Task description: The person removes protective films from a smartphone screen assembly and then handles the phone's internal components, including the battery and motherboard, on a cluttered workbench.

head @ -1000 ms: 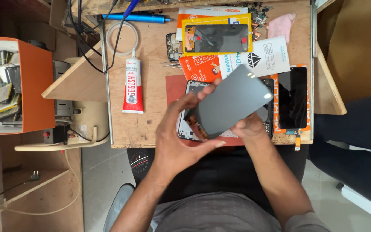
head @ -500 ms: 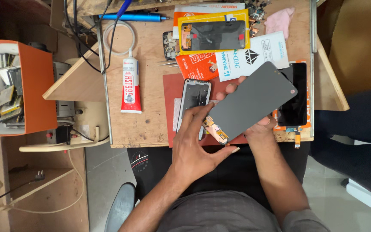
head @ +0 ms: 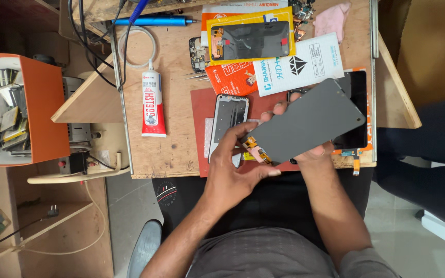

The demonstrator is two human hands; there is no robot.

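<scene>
The right hand (head: 312,149) pinches the dark display panel (head: 310,121), long axis tilted toward upper right; the left hand (head: 238,164), fingers spread, touches its lower-left end.

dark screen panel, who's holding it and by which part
The right hand holds the dark screen panel from beneath, by its edges; the left hand fingers touch its lower-left end, by the flex cable.

A single head-worn camera looks almost straight down from above the person's lap, fairly near, onto the wooden surface (head: 181,149); the far edge lies at the frame's top, the floor at either side.
</scene>
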